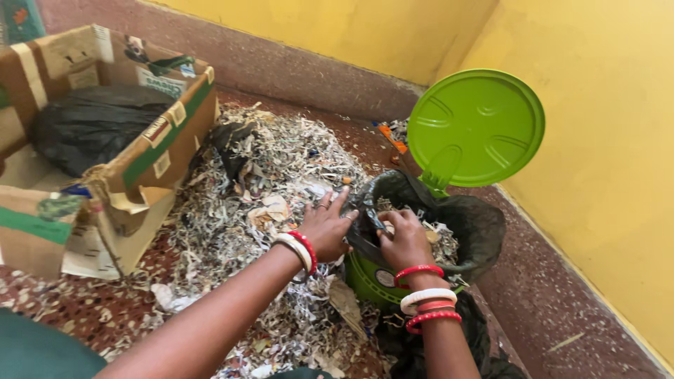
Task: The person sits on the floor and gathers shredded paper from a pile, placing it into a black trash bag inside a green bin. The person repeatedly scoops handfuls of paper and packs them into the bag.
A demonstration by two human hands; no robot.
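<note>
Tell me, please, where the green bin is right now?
In the head view, the green bin stands right of centre by the yellow wall, lid open, beside the shredded paper, with the right hand at its liner.

One green bin (372, 281), one lid (476, 128), one cardboard box (105, 140), two hands (326, 228), five bangles (298, 249).

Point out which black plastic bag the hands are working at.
The black bag lining the green bin, under its raised lid; the other black bag lies in the cardboard box, far left.
</note>
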